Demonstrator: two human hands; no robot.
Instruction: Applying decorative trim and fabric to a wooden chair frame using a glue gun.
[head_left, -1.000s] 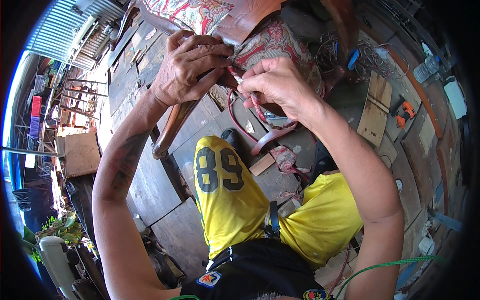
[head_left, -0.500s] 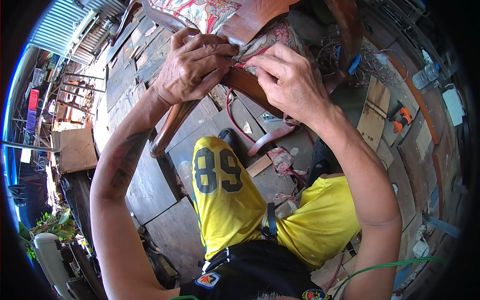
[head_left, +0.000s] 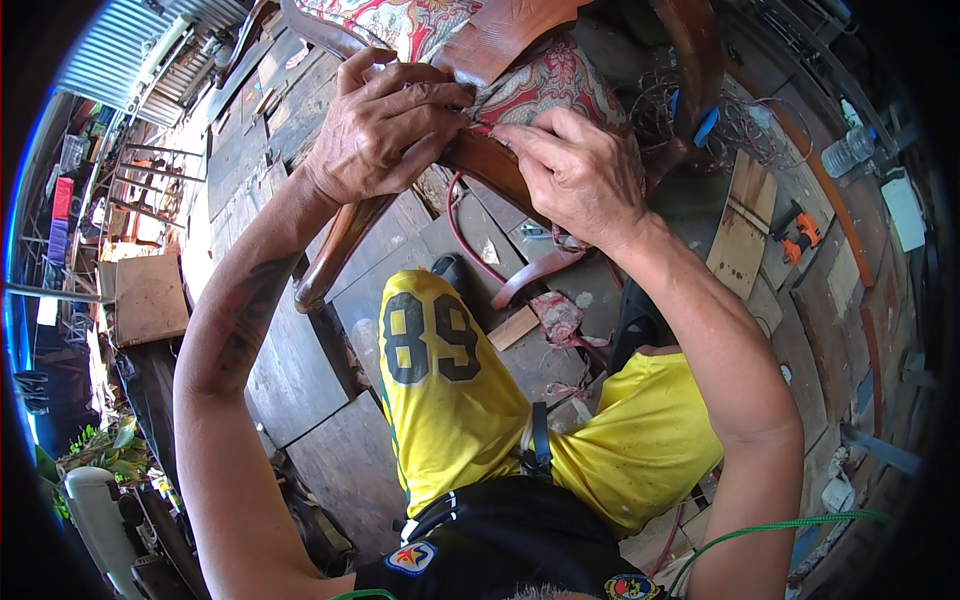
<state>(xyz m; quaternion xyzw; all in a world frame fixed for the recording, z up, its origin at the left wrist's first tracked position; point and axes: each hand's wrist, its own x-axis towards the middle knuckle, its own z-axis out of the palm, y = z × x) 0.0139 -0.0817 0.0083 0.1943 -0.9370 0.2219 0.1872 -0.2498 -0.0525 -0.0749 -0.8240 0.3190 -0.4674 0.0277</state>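
Observation:
A wooden chair with carved, glossy brown parts (head_left: 492,170) stands in front of me, at the top of the view. Red, cream and grey patterned upholstery fabric (head_left: 560,88) covers its seat. My left hand (head_left: 385,130) is closed, fingers bent, on the fabric's edge where it meets the wooden rail. Close beside it, my right hand (head_left: 585,180) pinches the same edge, where a bit of red trim shows between the two hands. The fingertips partly hide what they grip. A curved brown wooden arm (head_left: 505,40) crosses above the fabric.
An orange-and-black power tool (head_left: 800,235) lies on the right, near a wooden board (head_left: 742,225). Tangled cords (head_left: 745,125) and a clear plastic bottle (head_left: 850,150) are farther back. Fabric scraps (head_left: 557,318) and a red hose (head_left: 465,235) lie on the plank floor.
Both hands stay at the fabric edge. My right hand has shifted slightly, its fingers now closer together against the rail. The view has moved a little.

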